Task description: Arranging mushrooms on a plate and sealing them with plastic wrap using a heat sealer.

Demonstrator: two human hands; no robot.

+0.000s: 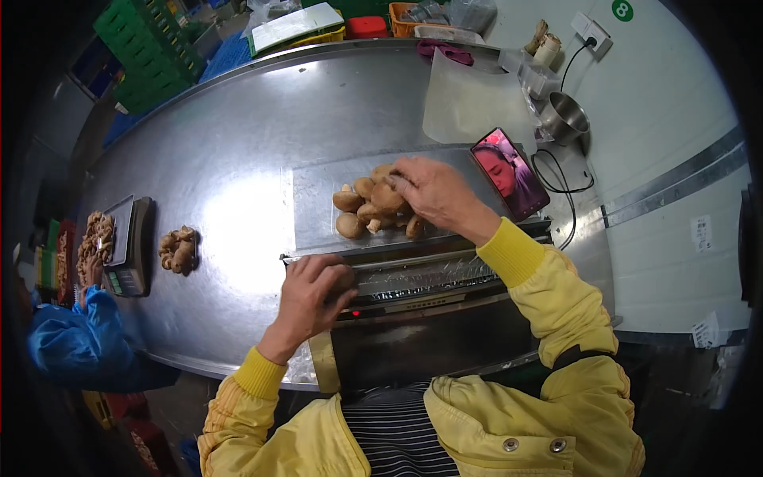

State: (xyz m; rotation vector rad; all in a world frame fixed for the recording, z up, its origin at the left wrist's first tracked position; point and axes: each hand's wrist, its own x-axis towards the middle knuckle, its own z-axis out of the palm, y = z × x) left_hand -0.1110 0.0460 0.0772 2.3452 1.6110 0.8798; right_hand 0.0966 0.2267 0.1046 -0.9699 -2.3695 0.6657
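Note:
Several brown shiitake mushrooms (388, 199) lie in a heap on clear film over the metal top of a wrapping machine (316, 191). My right hand (432, 194) reaches over the heap from the right, its bent fingertips touching the upper caps. Whether it grips one is hidden. Nearer to me, my left hand (313, 292) curls around a brown rounded mushroom (341, 279), partly covered by the fingers. It is over the left end of the machine's front bar (429, 283), where crinkled film shows. A red light (356, 313) glows just below that hand.
A phone (511, 173) leans at the right beside a cable and a steel pot (564, 117). On the left, a bundle of mushrooms (178, 250) lies beside a scale (132, 244), near a co-worker's blue sleeve (89, 340). Green crates (146, 53) are stacked beyond the table.

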